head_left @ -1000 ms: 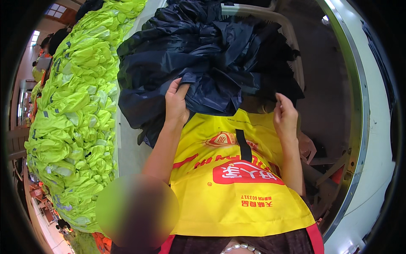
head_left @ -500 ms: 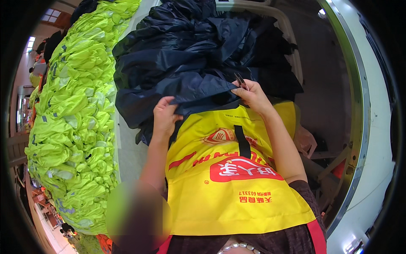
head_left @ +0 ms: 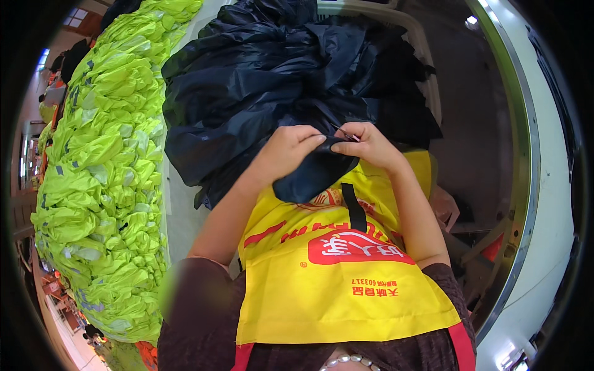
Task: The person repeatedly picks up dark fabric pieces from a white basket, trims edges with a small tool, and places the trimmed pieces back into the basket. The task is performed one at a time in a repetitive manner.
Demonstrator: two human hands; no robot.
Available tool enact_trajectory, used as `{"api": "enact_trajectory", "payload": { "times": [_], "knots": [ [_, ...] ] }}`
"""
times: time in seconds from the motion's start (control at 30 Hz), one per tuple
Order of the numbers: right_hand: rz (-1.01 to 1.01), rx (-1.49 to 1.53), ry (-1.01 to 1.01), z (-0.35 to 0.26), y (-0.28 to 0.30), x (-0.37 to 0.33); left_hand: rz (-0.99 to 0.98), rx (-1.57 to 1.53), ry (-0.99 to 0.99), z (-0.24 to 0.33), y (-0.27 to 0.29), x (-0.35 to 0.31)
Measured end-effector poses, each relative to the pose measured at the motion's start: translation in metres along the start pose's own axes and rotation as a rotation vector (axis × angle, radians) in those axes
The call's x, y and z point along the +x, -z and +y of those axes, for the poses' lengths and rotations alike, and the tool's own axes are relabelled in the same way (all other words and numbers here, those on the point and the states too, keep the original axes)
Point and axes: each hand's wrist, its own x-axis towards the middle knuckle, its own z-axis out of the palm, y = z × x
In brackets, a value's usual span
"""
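Note:
A heap of glossy navy fabric (head_left: 247,86) lies in front of me, its lower part hanging over my apron. My left hand (head_left: 289,149) pinches an edge of it between thumb and fingers. Close beside, my right hand (head_left: 370,147) grips the same edge, thumb pressed on the cloth. Small dark snips (head_left: 346,134) stick out of the right hand's fingers, partly hidden by them. Below the two hands a flap of the fabric (head_left: 315,176) droops onto the yellow apron (head_left: 352,297).
A long pile of neon yellow-green garments (head_left: 105,198) runs down the left side. Under the navy cloth shows the rim of a pale plastic basket (head_left: 427,43). A pale worktop with a metal edge (head_left: 529,204) curves along the right.
My left hand has moved right, up to the right hand, which has hardly shifted. The stretched fabric edge is now bunched between them, with a flap hanging over the apron.

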Motion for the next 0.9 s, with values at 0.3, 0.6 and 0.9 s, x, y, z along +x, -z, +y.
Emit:
{"api": "enact_trajectory", "payload": {
  "times": [0.3,0.6,0.9],
  "knots": [
    [0.503,-0.592,0.189,0.013,0.012,-0.014,0.040,-0.748,0.665,-0.018,-0.009,0.004],
    [0.468,-0.470,0.323,0.000,-0.036,-0.006,0.020,-0.745,0.547,-0.022,-0.013,0.005],
    [0.413,-0.073,0.155,0.009,-0.028,-0.002,-0.009,-0.869,0.474,-0.023,-0.018,-0.003]
  ]
}}
